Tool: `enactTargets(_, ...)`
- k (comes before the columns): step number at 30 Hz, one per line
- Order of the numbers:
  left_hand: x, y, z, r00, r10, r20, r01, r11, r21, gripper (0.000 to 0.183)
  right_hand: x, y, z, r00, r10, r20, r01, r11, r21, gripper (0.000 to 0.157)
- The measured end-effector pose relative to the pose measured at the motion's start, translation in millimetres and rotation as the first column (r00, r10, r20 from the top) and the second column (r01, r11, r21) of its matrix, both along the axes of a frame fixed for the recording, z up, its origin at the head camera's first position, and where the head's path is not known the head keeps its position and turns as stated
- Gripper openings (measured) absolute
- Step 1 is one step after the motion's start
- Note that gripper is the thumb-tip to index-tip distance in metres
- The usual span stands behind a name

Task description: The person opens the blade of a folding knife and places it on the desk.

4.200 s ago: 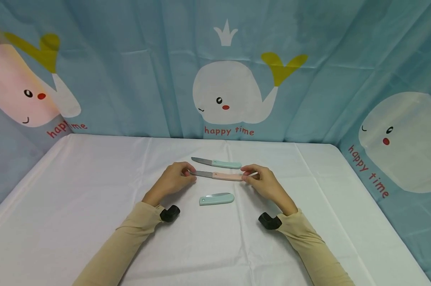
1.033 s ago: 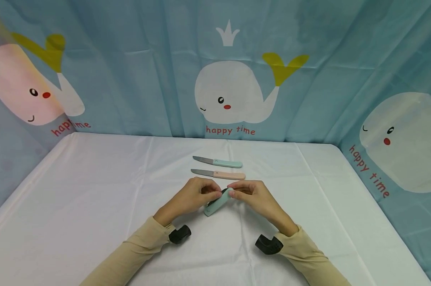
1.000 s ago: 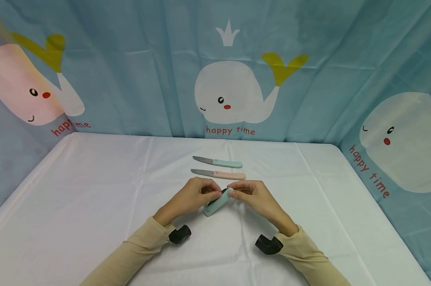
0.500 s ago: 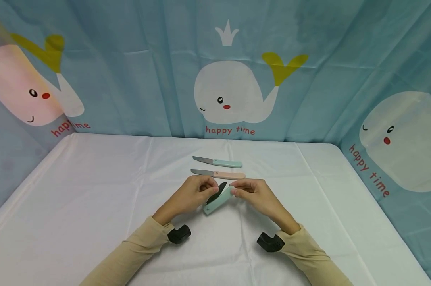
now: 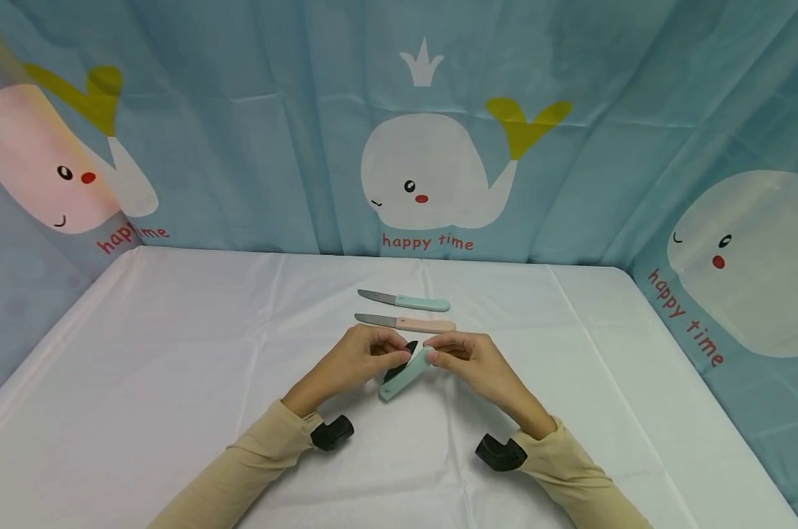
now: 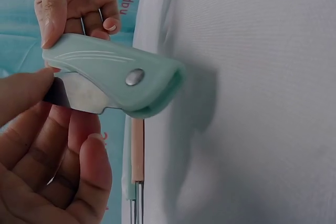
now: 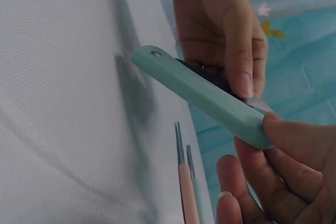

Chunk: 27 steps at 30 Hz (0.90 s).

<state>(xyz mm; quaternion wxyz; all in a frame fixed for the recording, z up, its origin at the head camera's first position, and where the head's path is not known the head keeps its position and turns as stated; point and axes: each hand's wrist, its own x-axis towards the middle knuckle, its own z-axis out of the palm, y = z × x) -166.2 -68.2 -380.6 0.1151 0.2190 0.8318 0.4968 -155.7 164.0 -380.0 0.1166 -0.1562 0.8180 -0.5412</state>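
Between both hands, above the white cloth, is a mint folding knife [image 5: 404, 379] with its blade [image 6: 79, 94] swung partly out of the handle. My left hand [image 5: 356, 364] pinches the blade between thumb and fingers. The thumb and fingers of my right hand [image 5: 468, 364] grip the rounded end of the mint handle [image 7: 210, 100]. A silver rivet shows at the other end of the handle in both wrist views. Just beyond the hands lies an unfolded knife with a peach handle [image 5: 425, 325]. Farther back is a second unfolded knife with a mint handle [image 5: 422, 303]. Both blades point left.
A white cloth [image 5: 240, 316] covers the table, with fold creases running across it. Blue curtains [image 5: 273, 147] printed with whales stand behind the table and at its sides. A black wrist camera [image 5: 333, 433] sits on the left sleeve, another black wrist camera [image 5: 501, 452] on the right.
Earlier the hands were at the ends of the peach knife while the mint one lay folded on the cloth. Since then they took up the mint knife, and its blade has swung partly out.
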Motion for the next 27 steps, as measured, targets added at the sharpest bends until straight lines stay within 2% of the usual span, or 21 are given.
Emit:
enactTargets(8,1.9,1.2,2.2,1.000,0.008,-0.004,-0.008,1.000,-0.019,0.015,2.1,-2.9,-0.7,0.999,0.026,-0.027,-0.025,0.999,0.046,0.032)
enactTargets(17,2.0,0.2,2.4,0.999,-0.036,0.006,0.036,0.999,-0.002,0.013,1.4,-3.3,-4.0,0.997,0.052,-0.062,-0.047,0.997,0.068,0.026)
enactTargets(27,1.6,-0.6,3.5,1.000,-0.015,-0.004,0.015,0.999,0.035,0.011,-1.8,2.1,-1.4,0.994,0.057,-0.095,-0.049,0.995,0.090,0.022)
